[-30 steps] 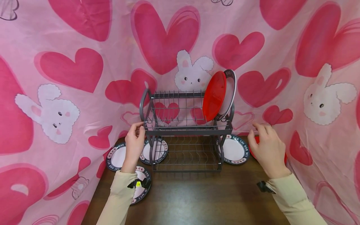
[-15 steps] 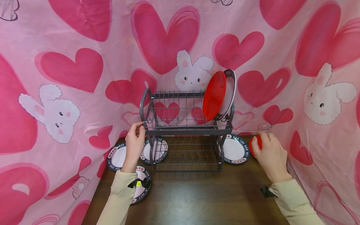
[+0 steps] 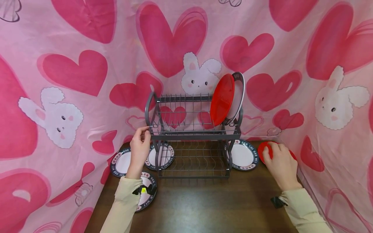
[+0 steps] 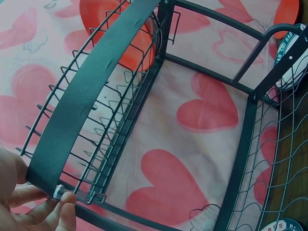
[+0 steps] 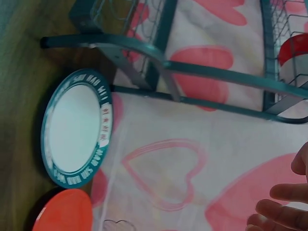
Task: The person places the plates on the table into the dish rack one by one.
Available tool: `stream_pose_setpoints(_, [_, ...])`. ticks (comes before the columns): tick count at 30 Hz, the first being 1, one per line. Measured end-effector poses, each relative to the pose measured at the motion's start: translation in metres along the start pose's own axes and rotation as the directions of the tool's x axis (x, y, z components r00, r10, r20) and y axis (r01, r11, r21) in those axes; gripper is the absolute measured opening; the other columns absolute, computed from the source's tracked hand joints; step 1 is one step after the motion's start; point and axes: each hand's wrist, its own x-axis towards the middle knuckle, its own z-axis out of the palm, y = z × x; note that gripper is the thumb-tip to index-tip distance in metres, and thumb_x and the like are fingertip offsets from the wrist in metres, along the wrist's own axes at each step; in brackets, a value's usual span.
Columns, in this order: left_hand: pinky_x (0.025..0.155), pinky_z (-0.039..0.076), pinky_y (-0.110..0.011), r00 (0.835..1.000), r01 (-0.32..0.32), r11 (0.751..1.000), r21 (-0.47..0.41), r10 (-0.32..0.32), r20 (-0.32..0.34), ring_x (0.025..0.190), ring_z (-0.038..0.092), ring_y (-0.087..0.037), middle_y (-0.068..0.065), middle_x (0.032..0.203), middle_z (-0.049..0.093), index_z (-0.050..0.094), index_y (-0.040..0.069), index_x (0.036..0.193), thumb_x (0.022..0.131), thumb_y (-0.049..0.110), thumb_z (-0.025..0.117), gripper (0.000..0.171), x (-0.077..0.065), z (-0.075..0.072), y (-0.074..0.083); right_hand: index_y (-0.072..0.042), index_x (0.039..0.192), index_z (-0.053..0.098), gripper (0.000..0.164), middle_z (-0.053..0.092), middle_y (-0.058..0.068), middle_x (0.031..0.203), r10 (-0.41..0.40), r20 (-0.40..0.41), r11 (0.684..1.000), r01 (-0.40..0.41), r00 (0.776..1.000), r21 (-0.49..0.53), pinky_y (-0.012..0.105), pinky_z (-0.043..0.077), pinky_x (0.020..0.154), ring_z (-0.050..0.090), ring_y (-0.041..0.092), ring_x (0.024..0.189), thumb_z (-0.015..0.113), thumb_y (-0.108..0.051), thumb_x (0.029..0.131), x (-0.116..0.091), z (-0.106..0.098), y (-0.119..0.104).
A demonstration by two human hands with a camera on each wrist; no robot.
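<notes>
Left hand: yours (image 3: 140,147) is at the left end of the dark dish rack (image 3: 195,136), fingers bent in around the front corner of the upper tier; the left wrist view shows the fingertips gathered at that corner, with hold of the frame and nothing else.
Right hand: yours (image 3: 281,166) is above the far right corner of the table (image 3: 204,204), fingers loosely bent and thumb held well away from them, with hold of nothing; in the right wrist view the fingers are apart from one another and clear of the plates.
Red plate on the table: it (image 5: 67,214) lies in the far right corner, partly hidden beneath your right hand in the head view.
White plate on the right: dark-rimmed and lettered, this one (image 3: 242,154) lies near the far edge, between the rack and the red plate, just beside both.
Plates on the left: one dark-rimmed plate (image 3: 120,162) lies in the far left corner; a second (image 3: 164,156) is seen through the rack's left uprights, near the far edge; a third (image 3: 143,199) lies nearer you by the left edge, partly under your wrist.
Rack, upper tier: at its right end a red plate (image 3: 222,98) stands tilted on edge, with a dark-rimmed white plate (image 3: 238,98) standing to its right.
Rack, footing: it stands near the middle of the table's far edge, before a pink curtain (image 3: 172,26) printed with hearts and rabbits.
Sleeves: yours (image 3: 304,207) are pale, with a black strap (image 3: 278,202) at each wrist.
</notes>
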Motion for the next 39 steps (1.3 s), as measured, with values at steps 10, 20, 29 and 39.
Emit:
stream_pose_setpoints(10, [0.080,0.057,-0.022,1.000,0.002,1.000,0.007,-0.002,-0.001,0.103,0.070,-0.032,-0.019,0.119,0.069,0.063,0.002,0.135,0.109,0.017,0.052,0.032,0.000,0.000,0.000,0.003,0.124,0.061,0.038,0.062,0.032,0.115,0.054,0.059,0.998,-0.052,0.997,-0.027,0.074,0.053,0.075,0.061,0.052,0.097,0.068,-0.018,0.093,-0.005,0.015,0.018])
stream_pose_setpoints(20, [0.086,0.061,-0.039,1.000,0.014,1.000,-0.001,-0.014,-0.004,0.103,0.070,-0.032,-0.019,0.119,0.069,0.064,0.003,0.134,0.109,0.018,0.051,0.032,0.000,-0.001,0.000,0.004,0.128,0.057,0.044,0.061,0.035,0.116,0.087,0.111,0.996,-0.082,0.990,-0.047,0.075,0.052,0.073,0.062,0.054,0.096,0.068,-0.021,0.094,-0.012,0.035,0.036])
stream_pose_setpoints(29, [0.082,0.059,-0.029,1.000,0.008,1.000,-0.002,-0.008,-0.007,0.102,0.070,-0.032,-0.018,0.118,0.070,0.064,0.003,0.134,0.109,0.018,0.052,0.032,0.001,0.000,-0.001,0.006,0.129,0.056,0.044,0.060,0.037,0.118,0.125,0.163,0.992,-0.118,0.979,-0.054,0.075,0.053,0.072,0.062,0.055,0.095,0.066,-0.021,0.095,-0.016,0.049,0.047])
stream_pose_setpoints(39, [0.087,0.060,-0.047,1.000,0.002,1.000,0.001,-0.002,-0.004,0.102,0.070,-0.032,-0.018,0.119,0.069,0.064,0.003,0.134,0.109,0.019,0.051,0.032,0.002,-0.001,-0.003,0.007,0.128,0.056,0.042,0.059,0.038,0.118,0.176,0.222,0.984,-0.165,0.959,-0.069,0.075,0.052,0.072,0.063,0.057,0.092,0.061,-0.022,0.098,-0.020,0.070,0.055])
